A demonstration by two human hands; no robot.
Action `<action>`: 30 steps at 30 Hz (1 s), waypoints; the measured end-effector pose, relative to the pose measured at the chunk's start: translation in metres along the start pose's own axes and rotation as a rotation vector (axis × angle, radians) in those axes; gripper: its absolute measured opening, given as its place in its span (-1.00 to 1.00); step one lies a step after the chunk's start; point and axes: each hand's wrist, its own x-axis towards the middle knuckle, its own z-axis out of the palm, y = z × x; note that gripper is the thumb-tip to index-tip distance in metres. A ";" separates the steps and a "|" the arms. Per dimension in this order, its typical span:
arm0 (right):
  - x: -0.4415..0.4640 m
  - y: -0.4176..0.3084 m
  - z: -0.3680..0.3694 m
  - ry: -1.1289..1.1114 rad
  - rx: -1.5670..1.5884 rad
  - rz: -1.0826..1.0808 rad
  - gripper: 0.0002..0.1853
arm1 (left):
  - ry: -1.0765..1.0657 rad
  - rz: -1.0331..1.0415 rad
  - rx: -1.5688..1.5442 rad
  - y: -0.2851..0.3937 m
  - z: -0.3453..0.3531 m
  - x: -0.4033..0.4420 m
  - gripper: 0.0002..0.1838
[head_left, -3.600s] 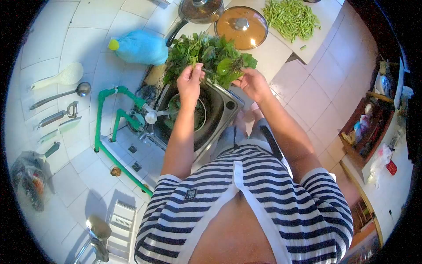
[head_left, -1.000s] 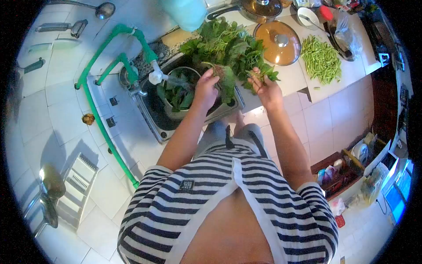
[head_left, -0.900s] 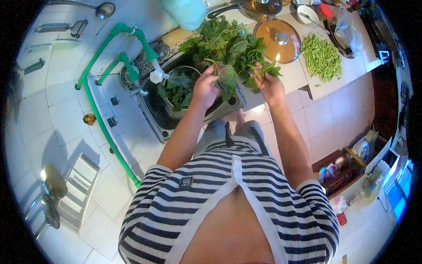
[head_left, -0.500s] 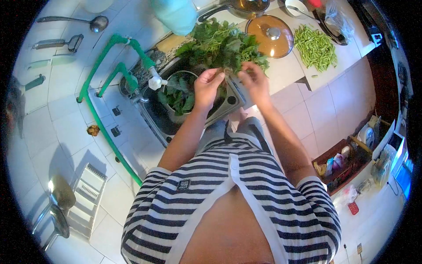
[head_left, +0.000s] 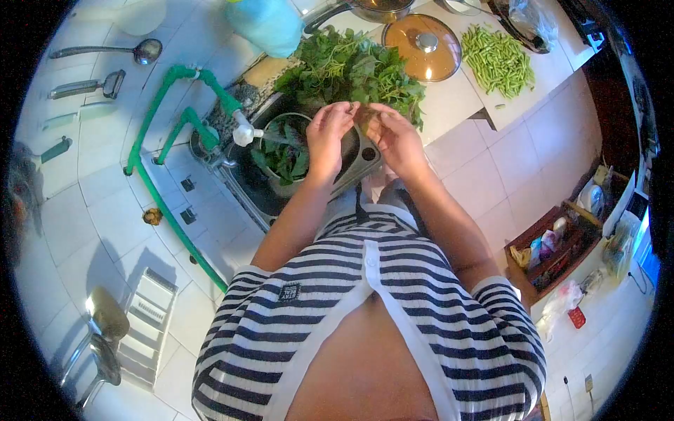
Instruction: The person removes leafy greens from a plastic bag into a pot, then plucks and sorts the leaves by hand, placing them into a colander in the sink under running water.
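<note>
My left hand [head_left: 330,135] and my right hand [head_left: 395,139] meet fingertip to fingertip over the sink's near right rim. Both are closed in a pinch on a thin bit of leafy greens, small and mostly hidden by the fingers. Just beyond them a big heap of leafy greens [head_left: 351,67] spreads over the counter and the sink's edge. Left of my left hand, a round bowl [head_left: 307,121] with loose green leaves [head_left: 284,156] stands in the metal sink [head_left: 263,200]. A white-handled tap [head_left: 246,132] reaches over the sink.
Behind the greens are a glass lid [head_left: 421,59], a pan [head_left: 379,8] and a blue bag [head_left: 265,28]. Cut green beans [head_left: 497,59] lie on the right counter. Green pipes [head_left: 151,119] run along the tiled wall. A wooden drawer box [head_left: 554,252] stands at right.
My right hand has come down and left, its fingers now closing in against my left fingertips. The left hand has hardly moved. The view has shifted slightly.
</note>
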 end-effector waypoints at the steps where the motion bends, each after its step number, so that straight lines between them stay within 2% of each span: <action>1: 0.000 -0.001 -0.002 0.007 0.056 0.035 -0.74 | -0.002 -0.001 0.002 0.000 0.001 -0.001 -0.81; 2: 0.003 0.001 -0.017 0.008 0.059 0.034 -0.74 | 0.003 -0.003 0.028 0.000 0.001 -0.002 -0.82; 4: 0.014 0.010 -0.053 -0.317 0.289 0.083 -0.77 | 0.009 -0.006 0.054 -0.003 -0.004 -0.002 -0.82; 5: 0.009 0.006 -0.047 -0.316 0.288 0.084 -0.77 | 0.041 -0.002 0.131 -0.013 -0.014 0.000 -0.81; 7: -0.002 -0.004 -0.037 0.076 0.104 0.003 -0.74 | 0.080 0.004 0.199 -0.046 -0.038 0.008 -0.80; 8: 0.000 -0.005 -0.050 0.174 0.057 0.012 -0.75 | 0.073 0.099 0.502 -0.072 -0.060 0.015 -0.74; 9: -0.001 -0.007 -0.064 0.196 0.008 -0.027 -0.75 | 0.076 0.186 0.811 -0.091 -0.082 0.020 -0.68; 11: -0.002 -0.012 -0.096 0.244 0.017 -0.067 -0.77 | 0.112 0.029 0.945 -0.121 -0.098 0.018 -0.51; 12: -0.010 -0.018 -0.092 0.230 -0.001 -0.093 -0.77 | 0.117 0.178 1.073 -0.182 -0.135 0.028 -0.41; 13: -0.012 -0.021 -0.103 0.298 -0.011 -0.069 -0.75 | 0.039 0.018 1.364 -0.176 -0.128 0.018 -0.37; 15: -0.016 -0.021 -0.122 0.264 0.038 -0.058 -0.75 | -0.181 -0.218 1.545 -0.189 -0.148 0.025 -0.48; 18: -0.025 -0.020 -0.121 0.316 -0.058 -0.060 -0.75 | -0.189 -0.194 1.547 -0.175 -0.155 0.023 -0.58; 19: -0.025 -0.020 -0.118 0.352 -0.078 -0.039 -0.75 | -0.133 -0.100 1.579 -0.171 -0.152 0.017 -0.67; 22: -0.023 -0.011 -0.120 0.341 -0.166 -0.062 -0.77 | -0.197 -0.136 1.663 -0.146 -0.132 0.007 -0.66; 24: -0.017 -0.004 -0.130 0.302 -0.267 -0.077 -0.76 | -0.029 -0.052 1.730 -0.147 -0.128 0.004 -0.59; 25: -0.012 0.001 -0.137 0.311 -0.289 -0.081 -0.79 | -0.042 -0.047 1.726 -0.153 -0.135 0.009 -0.59; 27: -0.008 0.001 -0.124 0.272 -0.407 -0.108 -0.81 | -0.235 -0.318 1.640 -0.171 -0.151 0.023 -0.48; 28: -0.005 0.000 -0.123 0.278 -0.404 -0.114 -0.81 | -0.244 -0.316 1.643 -0.174 -0.147 0.023 -0.48; 30: 0.006 0.000 -0.122 0.332 -0.555 -0.185 -0.79 | -0.133 0.042 1.751 -0.178 -0.140 0.018 -0.53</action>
